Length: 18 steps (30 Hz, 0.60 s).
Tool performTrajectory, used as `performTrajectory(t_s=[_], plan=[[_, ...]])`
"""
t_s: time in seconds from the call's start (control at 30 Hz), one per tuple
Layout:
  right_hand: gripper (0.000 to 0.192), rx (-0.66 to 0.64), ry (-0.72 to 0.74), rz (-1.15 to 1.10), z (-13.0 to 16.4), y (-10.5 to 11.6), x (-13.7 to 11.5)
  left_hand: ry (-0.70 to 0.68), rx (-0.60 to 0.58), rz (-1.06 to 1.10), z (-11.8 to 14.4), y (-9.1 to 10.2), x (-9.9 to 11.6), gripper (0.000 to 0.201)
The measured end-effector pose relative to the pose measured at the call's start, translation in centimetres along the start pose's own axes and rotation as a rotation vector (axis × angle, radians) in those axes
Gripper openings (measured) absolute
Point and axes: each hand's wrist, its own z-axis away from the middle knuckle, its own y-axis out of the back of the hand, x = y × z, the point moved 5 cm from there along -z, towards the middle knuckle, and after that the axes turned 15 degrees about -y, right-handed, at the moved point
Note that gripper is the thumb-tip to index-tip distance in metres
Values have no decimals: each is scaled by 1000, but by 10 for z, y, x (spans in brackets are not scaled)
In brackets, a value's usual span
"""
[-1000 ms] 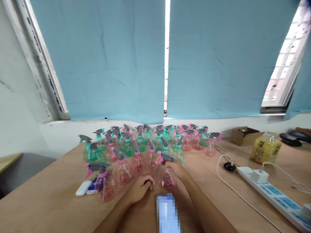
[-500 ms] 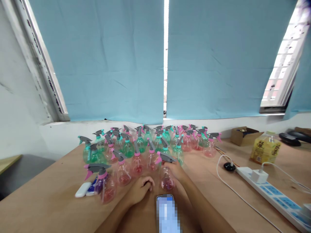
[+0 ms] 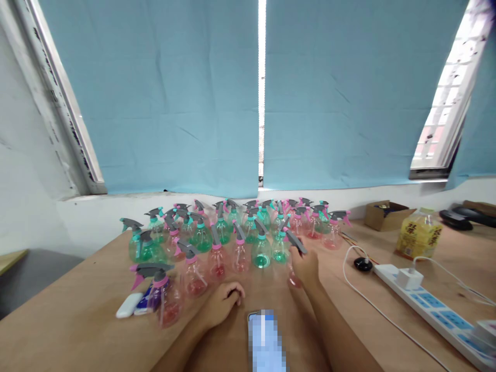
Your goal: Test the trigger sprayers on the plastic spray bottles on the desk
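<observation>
My right hand [image 3: 309,266] is closed around the neck of a pink spray bottle [image 3: 294,278] with a grey-and-pink trigger head. The hand hides part of it, and its head tilts down to the right. Beside it stands a green spray bottle [image 3: 279,250]. My left hand [image 3: 223,305] rests on the table with its fingers curled in, and nothing shows in it. Nearest to it, pink spray bottles [image 3: 196,279] stand upright. Farther left is another pink spray bottle [image 3: 169,305]. A phone [image 3: 266,341] with a blurred screen lies between my forearms.
Several more pink and green spray bottles stand in rows toward the wall. At left lie a white case [image 3: 129,305] and a blue-purple packet [image 3: 147,300]. On the right are a power strip [image 3: 434,312], a black puck-shaped device [image 3: 363,264], a yellow-labelled jug [image 3: 418,235] and a cardboard box [image 3: 387,217].
The right hand has carried the pink spray bottle to the right, from in front of the phone to beside the green ones. The left hand stays in place.
</observation>
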Motion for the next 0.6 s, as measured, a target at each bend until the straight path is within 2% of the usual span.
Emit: performTrajectory(t_s=[0.13,0.23,0.4,0.53,0.6], plan=[[37,247,-124,103,-14,21,13,-2,4,-15,0,1,1,25],[44,360,-85,149,-22,25,13,-10,5,-18,0,0,1,25],[46,337,-8,217,-27,20,11,-5,3,-19,0,-1,-3,24],[50,323,-6,126,-27,18,13,-16,10,-11,1,0,-2,24],[55,356,-20,83,-25,20,13,-17,7,-11,1,-1,-1,23]])
